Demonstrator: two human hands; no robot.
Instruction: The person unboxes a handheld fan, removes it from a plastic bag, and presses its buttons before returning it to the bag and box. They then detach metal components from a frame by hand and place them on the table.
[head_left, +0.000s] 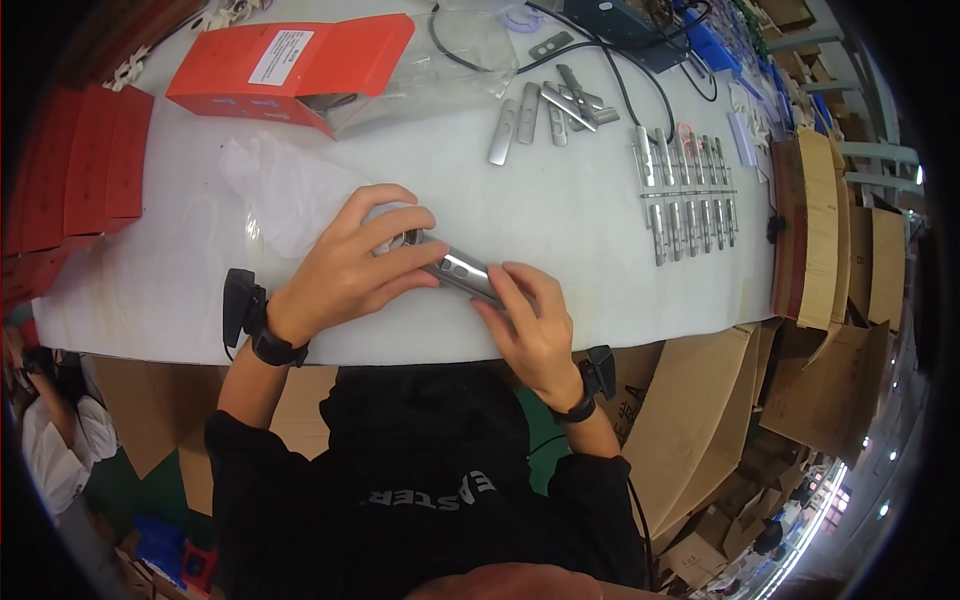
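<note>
A long grey metal plate (463, 271) with cutouts, like a lock faceplate, is held slantwise just above the near part of the white table (600, 290). My left hand (350, 262) grips its far-left end, where a dark rounded part shows between the fingers. The thumb and fingers of my right hand (535, 325) pinch the near-right end. Crumpled clear plastic (285, 190) lies beyond my left hand. Similar loose metal plates (527, 113) are scattered farther back, some overlapping. What my left fingers cover at the plate's end is hidden.
An opened red box (225, 65) stands at the back left, with stacked red boxes (105, 165) at the left edge. A rack of metal plates (690, 192) is on the right. Black cables (620, 75) run from a dark device (625, 30). Cardboard boxes (690, 420) crowd the right side.
</note>
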